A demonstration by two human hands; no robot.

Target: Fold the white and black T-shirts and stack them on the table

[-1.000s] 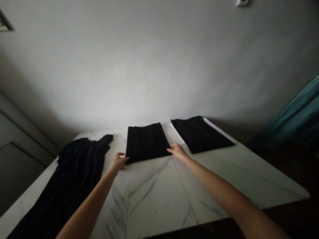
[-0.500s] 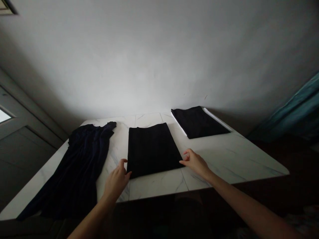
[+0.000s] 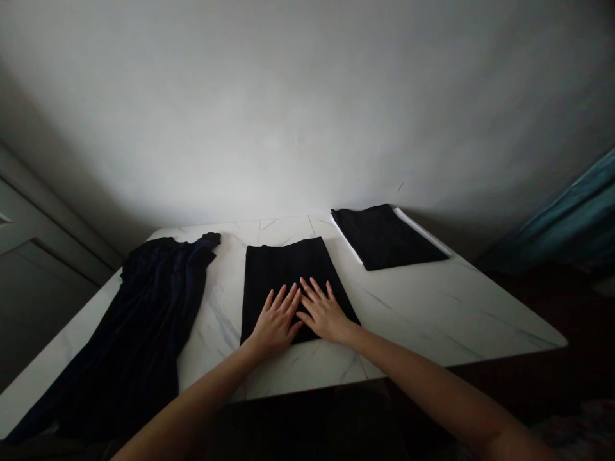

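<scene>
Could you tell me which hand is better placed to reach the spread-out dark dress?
Left, likely: the left hand lies flat on the folded cloth on the side nearer the dress.

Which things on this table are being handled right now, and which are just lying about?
Handled: middle folded black cloth, with left hand and right hand flat on it.
Lying about: dark dress, far folded black cloth, both on the marble table.

table (image 3: 432,314) carries a dress (image 3: 144,320), seemingly, a folded cloth (image 3: 283,262), another cloth (image 3: 387,237).
</scene>
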